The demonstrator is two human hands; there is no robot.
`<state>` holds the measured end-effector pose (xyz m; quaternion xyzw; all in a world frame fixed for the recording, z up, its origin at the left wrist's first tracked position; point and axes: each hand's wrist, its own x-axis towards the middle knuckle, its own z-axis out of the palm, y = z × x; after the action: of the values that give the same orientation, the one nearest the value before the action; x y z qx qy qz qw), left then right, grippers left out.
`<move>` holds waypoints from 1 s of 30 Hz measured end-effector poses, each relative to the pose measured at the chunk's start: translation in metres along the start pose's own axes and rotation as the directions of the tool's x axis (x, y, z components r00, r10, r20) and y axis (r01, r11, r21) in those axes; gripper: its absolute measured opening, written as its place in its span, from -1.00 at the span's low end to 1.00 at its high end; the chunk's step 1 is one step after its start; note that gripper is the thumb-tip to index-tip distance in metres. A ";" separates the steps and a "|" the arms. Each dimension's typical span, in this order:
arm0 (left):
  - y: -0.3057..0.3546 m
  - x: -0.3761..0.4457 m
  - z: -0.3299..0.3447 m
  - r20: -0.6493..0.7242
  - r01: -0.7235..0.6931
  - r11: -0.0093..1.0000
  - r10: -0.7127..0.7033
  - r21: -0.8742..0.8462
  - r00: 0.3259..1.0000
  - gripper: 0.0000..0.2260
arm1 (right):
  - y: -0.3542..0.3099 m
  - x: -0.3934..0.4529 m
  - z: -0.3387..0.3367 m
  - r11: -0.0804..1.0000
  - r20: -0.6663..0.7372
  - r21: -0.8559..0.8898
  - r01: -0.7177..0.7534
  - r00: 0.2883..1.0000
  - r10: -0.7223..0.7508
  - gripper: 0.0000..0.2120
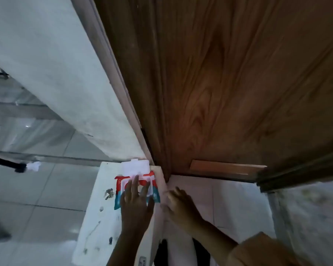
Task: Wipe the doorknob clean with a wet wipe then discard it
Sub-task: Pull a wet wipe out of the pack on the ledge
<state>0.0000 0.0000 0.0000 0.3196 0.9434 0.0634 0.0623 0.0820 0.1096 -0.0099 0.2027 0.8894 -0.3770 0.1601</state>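
Note:
A red and blue wet wipe pack [118, 196] with its white lid flipped up lies on a white board [96, 217] near the foot of the wooden door [229, 83]. My left hand [136, 202] rests flat on the pack, fingers spread over its opening. My right hand [181, 205] hovers just right of the pack, blurred, fingers apart; I cannot tell whether it holds a wipe. No doorknob is in view.
A white wall [52, 70] and door frame run along the left of the door. A black stand leg [6, 162] and a white scrap [34, 166] lie on the tiled floor at left. A wooden strip [227, 167] sits at the door's base.

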 end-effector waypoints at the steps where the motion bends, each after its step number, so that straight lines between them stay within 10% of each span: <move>1: -0.004 0.005 0.001 -0.020 -0.025 1.000 0.024 -0.006 0.999 -0.52 | -0.004 0.005 0.006 1.000 -0.011 0.028 -0.013 1.000 0.013 -0.63; 13: -0.050 0.019 0.027 -0.064 0.003 0.961 -0.022 -0.275 0.998 -0.78 | -0.034 0.050 0.038 0.975 -0.265 0.216 -0.060 0.957 0.117 -0.67; 30: -0.062 0.026 0.020 0.077 0.076 0.894 -0.047 -0.441 0.996 -0.83 | -0.062 0.071 0.038 0.975 -0.226 0.222 0.009 0.973 0.043 -0.75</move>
<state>-0.0540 -0.0318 -0.0316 0.2688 0.9112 0.2643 0.1659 -0.0039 0.0594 -0.0286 0.2693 0.8525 -0.4466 0.0358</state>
